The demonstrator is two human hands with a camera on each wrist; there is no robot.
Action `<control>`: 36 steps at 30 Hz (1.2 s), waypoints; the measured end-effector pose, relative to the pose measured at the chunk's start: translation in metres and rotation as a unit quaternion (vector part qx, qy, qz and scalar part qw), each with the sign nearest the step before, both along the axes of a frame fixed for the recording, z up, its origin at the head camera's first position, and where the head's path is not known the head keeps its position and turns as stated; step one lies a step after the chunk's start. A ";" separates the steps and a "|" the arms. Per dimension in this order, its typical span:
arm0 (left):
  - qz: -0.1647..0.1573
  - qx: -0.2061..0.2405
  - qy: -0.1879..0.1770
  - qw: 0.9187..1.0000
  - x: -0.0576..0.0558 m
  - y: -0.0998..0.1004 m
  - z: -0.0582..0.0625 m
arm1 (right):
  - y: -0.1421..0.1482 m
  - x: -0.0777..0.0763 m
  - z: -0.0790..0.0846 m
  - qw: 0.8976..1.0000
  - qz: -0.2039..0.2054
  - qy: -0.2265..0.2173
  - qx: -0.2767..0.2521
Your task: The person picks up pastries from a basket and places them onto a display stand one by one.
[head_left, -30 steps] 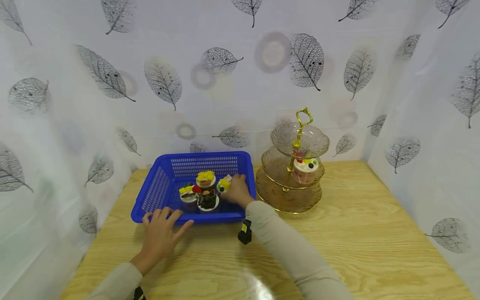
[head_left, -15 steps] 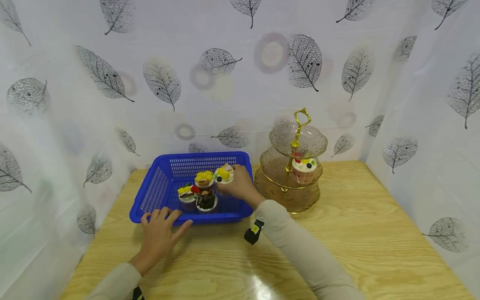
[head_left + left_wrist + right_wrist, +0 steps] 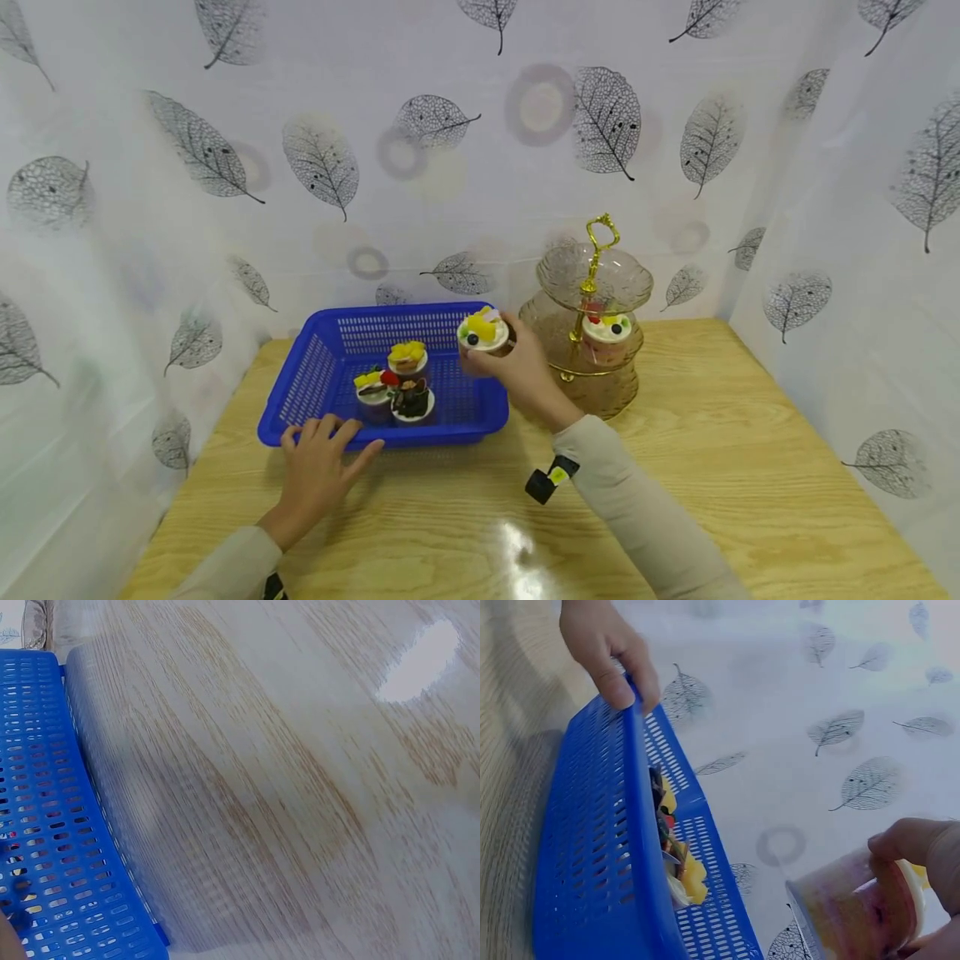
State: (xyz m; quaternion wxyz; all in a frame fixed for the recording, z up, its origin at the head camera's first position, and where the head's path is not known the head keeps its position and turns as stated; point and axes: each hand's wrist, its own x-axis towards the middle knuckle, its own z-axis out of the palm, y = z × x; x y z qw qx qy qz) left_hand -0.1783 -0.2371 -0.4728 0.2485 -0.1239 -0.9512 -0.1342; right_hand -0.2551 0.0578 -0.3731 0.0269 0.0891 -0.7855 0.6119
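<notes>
My right hand [image 3: 527, 371] grips a dessert cup [image 3: 483, 331] topped with white cream, yellow fruit and a dark berry. It is held above the right side of the blue plastic basket [image 3: 322, 437]. In the right wrist view the cup's clear side [image 3: 847, 907] shows layers of pink and yellow. My left hand [image 3: 318, 475] holds the basket's near rim, fingers over the edge and thumb outside. Inside the basket stand a cup with yellow topping [image 3: 407, 358], a cup with red and yellow fruit [image 3: 373, 396] and a chocolate-topped cup [image 3: 412, 404].
A three-tier stand [image 3: 592, 287] with a gold handle is right of the basket. One fruit-topped cup [image 3: 607, 337] sits on its middle tier. Under everything is a wooden table [image 3: 720, 442], and a leaf-patterned curtain [image 3: 480, 192] surrounds it.
My right hand has lifted the fruit-topped dessert cup out from among the others and carried it up and right. My left hand has stayed on the basket rim.
</notes>
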 end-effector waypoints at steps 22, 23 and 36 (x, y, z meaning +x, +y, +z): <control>-0.006 -0.001 0.011 1.000 -0.001 -0.002 -0.001 | 0.047 0.024 -0.006 0.985 -0.124 0.017 -0.119; -0.005 -0.002 0.012 1.000 -0.002 -0.002 -0.001 | 0.049 0.024 -0.007 0.984 -0.127 0.018 -0.123; 0.002 -0.006 -0.001 1.000 -0.001 -0.001 0.000 | 0.061 0.022 -0.019 0.972 -0.183 0.006 -0.151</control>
